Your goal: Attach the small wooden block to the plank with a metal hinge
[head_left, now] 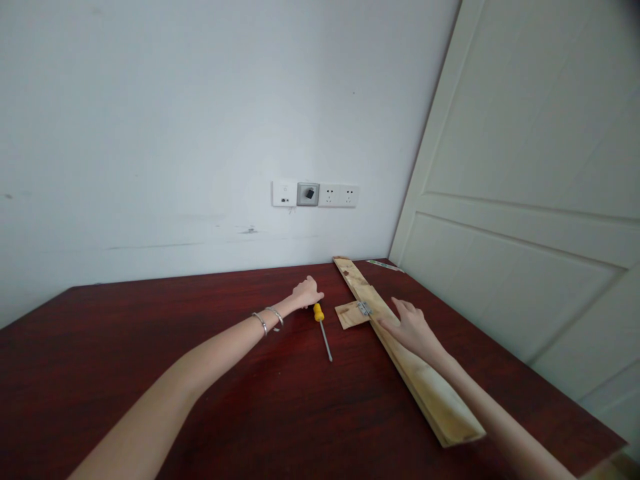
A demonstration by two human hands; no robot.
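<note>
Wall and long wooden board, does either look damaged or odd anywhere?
Yes: the white wall has dark scuff marks below and left of the sockets, standing out against the paler surface. The board shows a brown blotch near its far end; possibly damage, I cannot tell.

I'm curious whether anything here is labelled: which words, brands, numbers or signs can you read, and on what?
No text can be read here.
Pale strip near the wall: markings too small to read.
Wall plates: too small to make out any lettering.
Screwdriver handle and wooden board: no lettering visible.
</note>
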